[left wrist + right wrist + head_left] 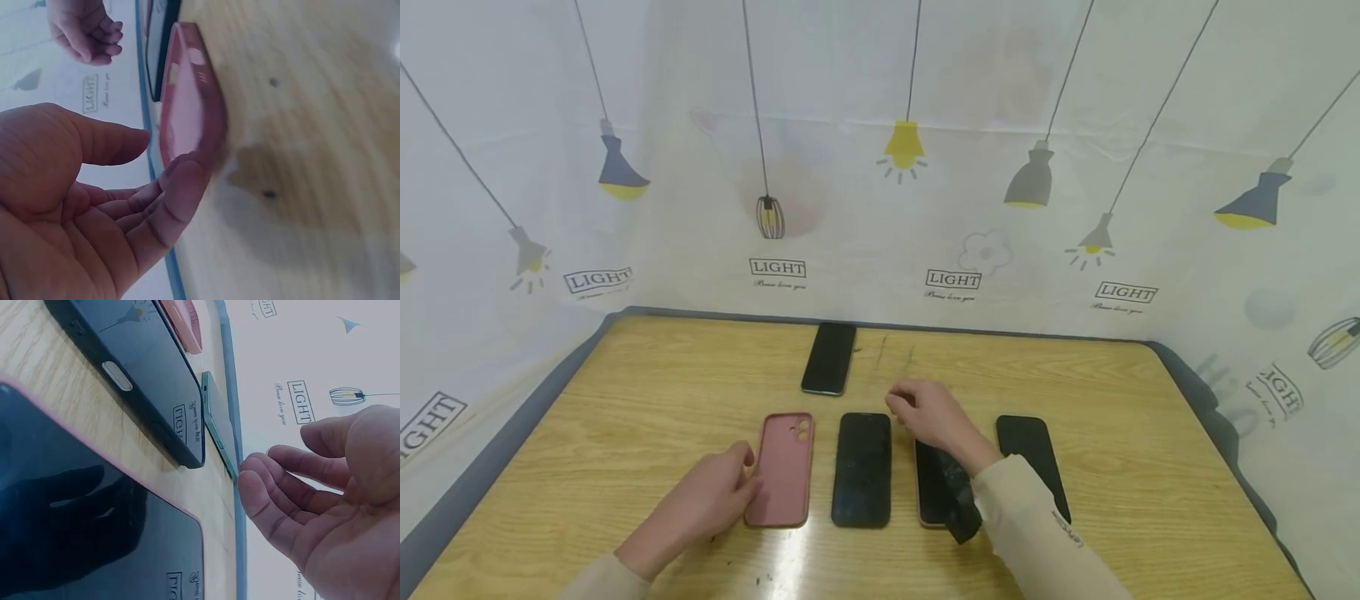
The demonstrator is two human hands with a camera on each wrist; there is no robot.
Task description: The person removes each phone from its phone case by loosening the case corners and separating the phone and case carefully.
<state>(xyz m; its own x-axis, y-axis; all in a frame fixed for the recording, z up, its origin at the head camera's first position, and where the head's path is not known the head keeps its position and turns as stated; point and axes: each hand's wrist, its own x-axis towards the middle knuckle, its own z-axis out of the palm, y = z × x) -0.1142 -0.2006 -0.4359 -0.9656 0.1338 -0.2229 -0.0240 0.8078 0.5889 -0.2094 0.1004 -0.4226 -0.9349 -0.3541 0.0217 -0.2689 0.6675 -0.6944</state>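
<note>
A pink phone case (784,479) lies on the table with its hollow inside up. My left hand (711,493) is at its left edge. In the left wrist view, the fingertips (185,181) touch the case's rim and the thumb stands apart from it. My right hand (934,414) hovers with loosely bent fingers above the top of a pink-edged phone (929,492), holding nothing. Between that phone and the case lies a phone in a dark case (862,471). The right wrist view shows the right hand's fingers (275,512) off the phones.
Another dark phone (1036,458) lies right of the right forearm, partly covered by the sleeve. Farther back is a black-screened phone (831,358). A dark object (961,508) hangs by the right wrist. A lamp-printed cloth (865,225) stands behind the wooden table (647,392).
</note>
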